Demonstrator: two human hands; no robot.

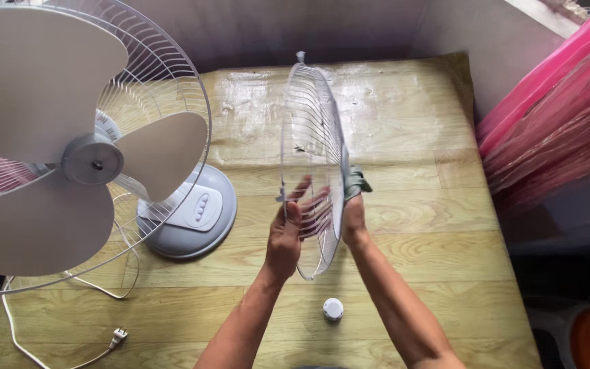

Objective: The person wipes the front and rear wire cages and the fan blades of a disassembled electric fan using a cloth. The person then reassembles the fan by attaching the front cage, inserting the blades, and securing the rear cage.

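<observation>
Right now both hands are up on the front fan guard (311, 137), a round white wire grille held on edge above the middle of the wooden table (411, 225), its rim running from twelve o'clock down to six. The left hand (287, 236) sits on the near face of the guard, thumb hooked at the rim and fingers (312, 205) spread flat across the wires, showing through them. The right hand (354, 220) is on the far side at about four o'clock of the grille, fingers curled around a green cloth (357, 181) pressed against the rim.

Over at nine o'clock stands the fan (90, 160) itself, three pale blades bare, with the rear guard (179, 75) behind them. Its round grey base (189, 213), with a button panel, rests on the table just left of the held guard, apart from it. A white power cord (15, 328) trails along the left edge to a plug (120, 335) at seven o'clock. Directly at six o'clock of the guard, between the forearms, a small white round cap (333, 309) lies on the table. Pink fabric (554, 116) hangs at two o'clock beyond the table edge.
</observation>
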